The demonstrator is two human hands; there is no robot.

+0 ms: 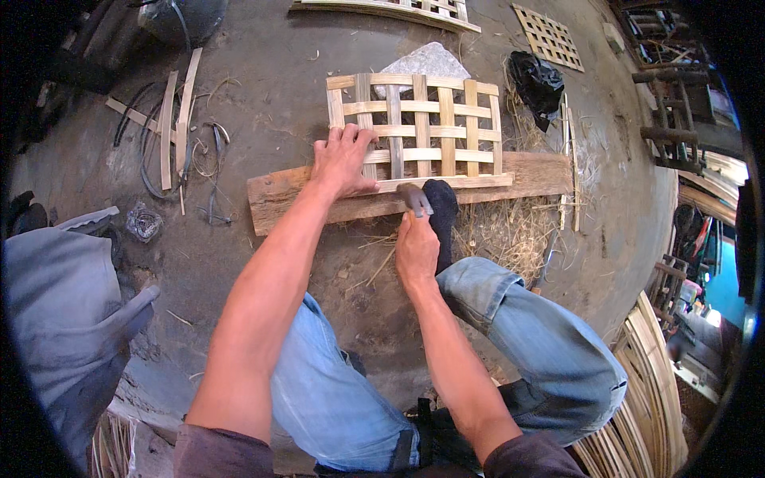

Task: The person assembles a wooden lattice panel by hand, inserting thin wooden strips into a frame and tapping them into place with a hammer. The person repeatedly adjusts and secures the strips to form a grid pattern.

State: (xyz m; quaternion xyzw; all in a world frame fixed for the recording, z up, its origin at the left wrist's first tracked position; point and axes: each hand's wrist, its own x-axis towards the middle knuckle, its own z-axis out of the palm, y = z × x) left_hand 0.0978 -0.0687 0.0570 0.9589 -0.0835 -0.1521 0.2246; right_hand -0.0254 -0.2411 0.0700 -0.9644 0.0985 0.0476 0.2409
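Observation:
A woven bamboo panel point(422, 130), an open lattice of pale and greyish strips, lies in front of me. Its near edge rests along a worn wooden plank point(370, 205), and its far edge reaches a pale stone slab point(426, 64). My left hand point(344, 162) grips the panel's near left corner, fingers curled over the strips and thumb at the bottom strip. Closed in my right hand point(417, 248) is what looks like a hammer point(413, 198), its head close to the bottom strip. My dark-socked foot point(441, 213) is right beside it, against the plank.
Bamboo strips point(186, 107) and dark bands lie on the floor at left, near a crumpled clear clump point(143, 221). Beyond are a black plastic bag point(535, 86) and another woven panel point(550, 37). Straw litter point(510, 239) spreads at right. Grey cloth point(68, 287) shows at far left.

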